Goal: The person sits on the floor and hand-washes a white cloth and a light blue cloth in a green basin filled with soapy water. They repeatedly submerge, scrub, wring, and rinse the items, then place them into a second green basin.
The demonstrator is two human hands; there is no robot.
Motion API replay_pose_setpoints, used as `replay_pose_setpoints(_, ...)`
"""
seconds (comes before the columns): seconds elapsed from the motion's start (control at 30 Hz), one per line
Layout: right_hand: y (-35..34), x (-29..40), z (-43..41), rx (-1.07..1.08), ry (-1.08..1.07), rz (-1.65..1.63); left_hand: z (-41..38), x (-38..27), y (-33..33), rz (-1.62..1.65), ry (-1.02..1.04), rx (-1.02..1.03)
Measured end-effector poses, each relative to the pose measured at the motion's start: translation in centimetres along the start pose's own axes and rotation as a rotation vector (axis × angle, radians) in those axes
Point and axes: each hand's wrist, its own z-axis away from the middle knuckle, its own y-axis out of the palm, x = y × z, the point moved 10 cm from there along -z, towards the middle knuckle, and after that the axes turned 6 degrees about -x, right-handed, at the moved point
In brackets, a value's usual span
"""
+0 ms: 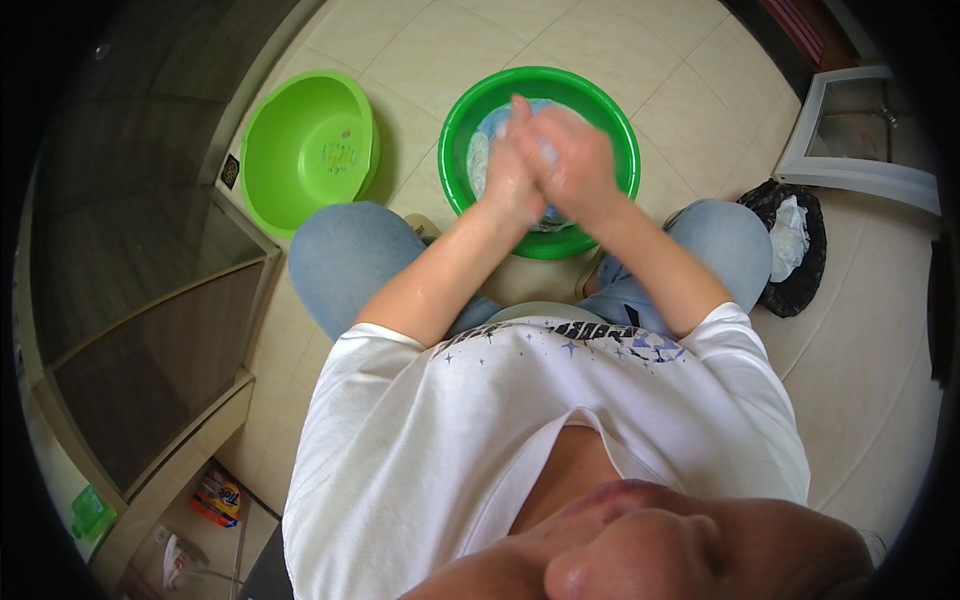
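My left hand (508, 176) and my right hand (574, 154) press together above a dark green plastic basin (627, 157) on the floor between my knees. The right hand laps over the left and is blurred. A small pale bluish patch shows by the right fingers; whether it is cloth, soap or foam I cannot tell. Both hands look wet. Below them in the basin lies wet fabric, a light blue part (495, 120) and a whitish part (478, 161). The hands hide the middle of it.
A light green plastic basin (296, 165) with a sticker inside stands at the left. Dark cabinet fronts (150, 262) line that side. An orange Tide packet (217, 499) sits low at the left. At the right are a black-bag-lined bin (814, 251) and a white-framed glass panel (862, 172).
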Motion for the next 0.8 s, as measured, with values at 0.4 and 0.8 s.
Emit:
replay_pose_setpoints(0.4,-0.1,1.3,0.3,-0.067,-0.067,-0.013,-0.9,1.5,0.0,0.257,-0.110,0.304)
replay_pose_setpoints(0.8,-1.6,-11.2,0.6,-0.038,0.778,-0.429,-0.2,-2.6,0.4,-0.005,0.056,-0.107)
